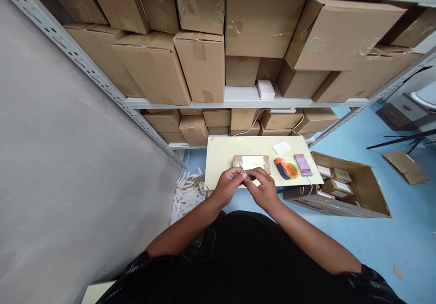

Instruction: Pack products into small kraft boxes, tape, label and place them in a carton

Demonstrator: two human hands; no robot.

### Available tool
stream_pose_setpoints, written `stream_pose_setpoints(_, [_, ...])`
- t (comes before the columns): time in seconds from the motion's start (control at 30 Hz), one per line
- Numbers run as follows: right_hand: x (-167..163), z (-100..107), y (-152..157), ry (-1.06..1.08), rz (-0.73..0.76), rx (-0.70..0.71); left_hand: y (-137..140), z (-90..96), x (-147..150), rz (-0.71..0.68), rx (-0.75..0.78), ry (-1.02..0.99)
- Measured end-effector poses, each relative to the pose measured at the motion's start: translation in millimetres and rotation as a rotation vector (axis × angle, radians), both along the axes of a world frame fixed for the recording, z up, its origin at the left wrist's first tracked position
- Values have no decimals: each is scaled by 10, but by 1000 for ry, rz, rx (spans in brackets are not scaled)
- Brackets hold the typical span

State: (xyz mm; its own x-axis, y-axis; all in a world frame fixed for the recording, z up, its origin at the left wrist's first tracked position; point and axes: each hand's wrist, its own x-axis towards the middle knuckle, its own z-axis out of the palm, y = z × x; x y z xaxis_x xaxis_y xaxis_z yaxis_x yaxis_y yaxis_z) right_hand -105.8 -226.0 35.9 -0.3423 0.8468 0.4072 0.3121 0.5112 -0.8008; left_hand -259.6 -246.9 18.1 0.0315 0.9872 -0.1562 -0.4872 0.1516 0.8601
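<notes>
My left hand point(230, 183) and my right hand point(263, 188) meet fingertip to fingertip over the front edge of the small table. Both are closed in a pinch on a small whitish scrap point(244, 174), too small to name for certain. Just beyond them lies a taped cardboard parcel point(237, 160) with a white label point(252, 162) on top, its near side partly hidden by my fingers. To the right of the parcel sits an orange and dark blue handheld device point(285, 168), with something yellow beside it.
The pale table point(221, 147) also bears a white paper point(281, 147) and a blurred purple item point(303, 164). An open carton point(369, 190) with several boxes stands right. White strips point(185, 195) litter the floor left. Box-filled metal shelves point(245, 103) rise behind; a wall point(85, 159) bounds the left.
</notes>
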Motion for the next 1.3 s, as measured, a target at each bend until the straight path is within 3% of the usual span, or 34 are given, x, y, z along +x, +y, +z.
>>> stream_pose_setpoints(0.3, [-18, 62, -35, 65, 35, -82, -19, -12, -41, -12, 2, 71])
stream_pose_setpoints(0.53, [-96, -66, -3, 139, -65, -408, -29, -59, 5, 34, -31, 194])
stream_pose_setpoints(0.7, [-84, -162, 125, 163, -190, -481, -60, -158, -119, 44, -111, 227])
stream_pose_setpoints(0.87, [-39, -192, 339, 326, -250, -575, -205, -516, -699, 60, -220, 276])
stream_pose_setpoints(1.1, [-25, -185, 455, 421, -300, -681, -724, -1268, -1725, 208, -461, 394])
stream_pose_setpoints(1.3, [-22, -132, 490, 446, -326, -703, -1207, -1815, -2365, 175, -718, 846])
